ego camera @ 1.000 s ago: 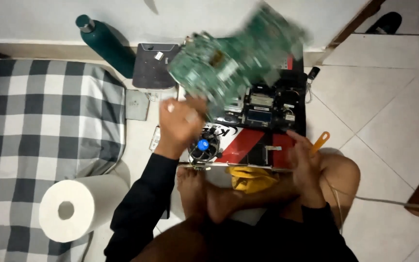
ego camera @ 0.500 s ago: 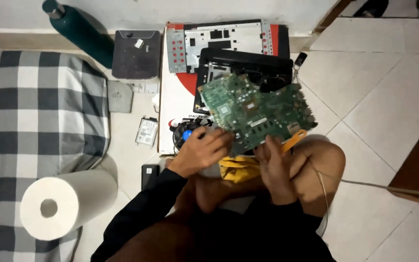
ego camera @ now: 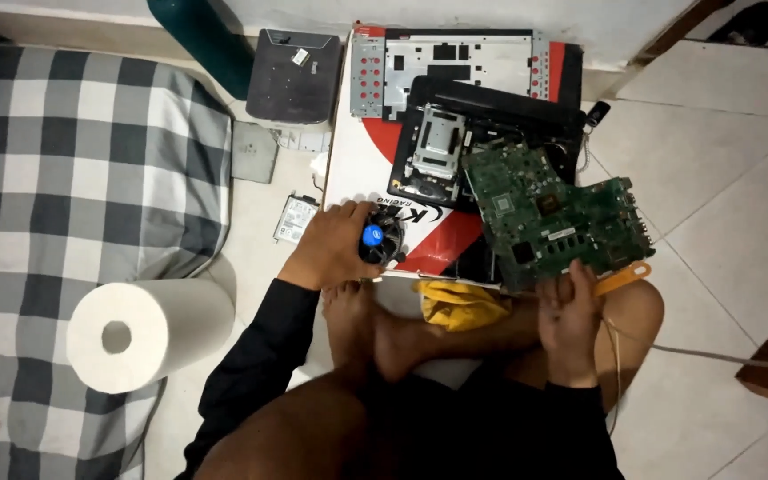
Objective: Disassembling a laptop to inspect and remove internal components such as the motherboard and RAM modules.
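Left hand (ego camera: 326,249) has its grip curled shut around a round black cooler fan (ego camera: 380,238) with a blue centre, sitting at the near-left edge of the red and white box (ego camera: 357,169). Right hand (ego camera: 569,322) pinches the near edge of the green circuit board (ego camera: 555,213), tilted over the black laptop base (ego camera: 491,116). An orange pry tool (ego camera: 622,278) sits just beside those fingers. A yellow cloth (ego camera: 460,304) lies by the feet, and a paper towel roll (ego camera: 148,331) rests on the checked bedding (ego camera: 64,169).

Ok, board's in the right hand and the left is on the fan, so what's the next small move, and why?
Probably lift the fan clear with the left hand. That hand is already wrapped around it, while the right hand steadies the green board by its near edge over the open black case. The board looks tilted, so keep that grip.
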